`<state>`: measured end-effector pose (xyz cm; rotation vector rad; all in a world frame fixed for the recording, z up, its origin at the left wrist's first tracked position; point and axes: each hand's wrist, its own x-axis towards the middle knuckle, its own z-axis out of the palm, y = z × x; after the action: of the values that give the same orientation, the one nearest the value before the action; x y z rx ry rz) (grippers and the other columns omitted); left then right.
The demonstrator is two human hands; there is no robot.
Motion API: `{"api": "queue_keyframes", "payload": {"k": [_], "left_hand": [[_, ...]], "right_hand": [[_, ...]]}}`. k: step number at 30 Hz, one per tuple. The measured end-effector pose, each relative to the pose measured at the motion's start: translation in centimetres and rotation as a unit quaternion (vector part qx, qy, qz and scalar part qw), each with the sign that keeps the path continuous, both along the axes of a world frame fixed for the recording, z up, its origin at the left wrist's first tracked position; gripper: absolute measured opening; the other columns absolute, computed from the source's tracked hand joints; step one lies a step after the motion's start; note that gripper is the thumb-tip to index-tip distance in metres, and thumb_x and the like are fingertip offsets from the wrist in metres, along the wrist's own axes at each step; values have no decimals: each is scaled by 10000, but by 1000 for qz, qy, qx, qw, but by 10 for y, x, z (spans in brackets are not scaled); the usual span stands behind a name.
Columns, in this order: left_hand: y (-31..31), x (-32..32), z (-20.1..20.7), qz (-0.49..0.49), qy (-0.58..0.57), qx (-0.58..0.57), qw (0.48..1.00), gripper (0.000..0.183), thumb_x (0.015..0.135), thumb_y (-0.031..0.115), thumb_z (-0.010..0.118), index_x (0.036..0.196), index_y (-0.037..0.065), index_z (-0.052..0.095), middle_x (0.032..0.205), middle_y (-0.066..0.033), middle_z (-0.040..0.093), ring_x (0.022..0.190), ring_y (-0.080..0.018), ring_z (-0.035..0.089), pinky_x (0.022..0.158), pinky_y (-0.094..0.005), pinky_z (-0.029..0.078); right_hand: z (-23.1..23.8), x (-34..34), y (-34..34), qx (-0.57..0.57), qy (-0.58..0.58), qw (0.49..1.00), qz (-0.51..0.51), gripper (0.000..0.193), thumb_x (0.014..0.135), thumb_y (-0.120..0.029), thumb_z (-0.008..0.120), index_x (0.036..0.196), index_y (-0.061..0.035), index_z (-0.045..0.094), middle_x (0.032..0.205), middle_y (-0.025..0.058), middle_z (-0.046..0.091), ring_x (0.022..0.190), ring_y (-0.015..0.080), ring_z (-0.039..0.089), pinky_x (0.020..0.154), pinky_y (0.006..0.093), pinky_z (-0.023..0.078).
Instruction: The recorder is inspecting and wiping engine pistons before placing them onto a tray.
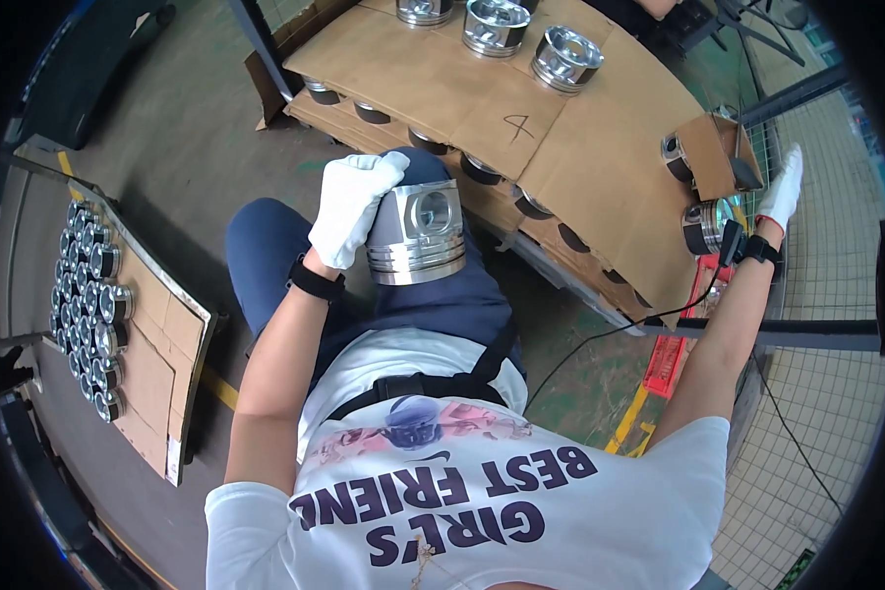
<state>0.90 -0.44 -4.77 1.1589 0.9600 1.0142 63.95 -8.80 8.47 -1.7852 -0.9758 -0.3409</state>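
My gloved left hand (352, 205) is closed around the side of a metal piston (415, 236), held over my lap. The piston's ring grooves are toward me and its pin bore faces up. My gloved right hand (782, 189) reaches far out to the right, fingers stretched out beside a small cardboard box (710, 157). Whether it touches the box I cannot tell. Close to that hand, another piston (704, 227) stands at the edge of the cardboard sheet (600, 167), and one more piston (675, 157) sits by the box.
Several pistons (566, 61) stand on the sheet's far side, and others show in the layer beneath it. To the left, a cardboard-covered pallet (162, 364) carries many pistons. Red plastic crates (665, 366) lie below my right arm. A black cable (600, 336) runs from my right wrist.
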Motion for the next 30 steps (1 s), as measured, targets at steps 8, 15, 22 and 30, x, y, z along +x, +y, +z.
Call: {"api": "queue_keyframes", "payload": {"k": [8,15,22,30], "left_hand": [[-1,-4,3,12,-8,2,1000,222,886,91,766,696,38,663,686,50,580,636,-37,462,602,-238,415],[-1,3,-2,11,-33,20,999,248,915,129,752,691,71,663,670,73,553,624,-15,433,578,-229,369],[-6,7,9,7,-8,13,1000,268,937,141,732,690,71,659,673,72,571,602,-14,446,548,-216,361],[-7,9,5,14,-16,36,999,240,947,152,717,732,58,671,683,62,587,614,-13,471,547,-216,377]], "right_hand": [[46,-66,-10,118,-188,965,-141,878,942,-586,620,1497,62,412,1529,271,452,1406,413,442,1182,437,338],[42,-227,-6,109,-179,977,39,503,1022,-310,600,1431,-24,543,1268,127,675,1089,243,658,1001,347,491],[-77,-420,15,-110,-37,905,410,453,841,-335,812,1185,-56,718,1169,140,713,1085,313,663,989,398,503],[-96,-452,28,-268,157,819,482,637,802,-430,807,1285,-41,662,1275,177,667,1183,341,624,1042,418,478]]}}
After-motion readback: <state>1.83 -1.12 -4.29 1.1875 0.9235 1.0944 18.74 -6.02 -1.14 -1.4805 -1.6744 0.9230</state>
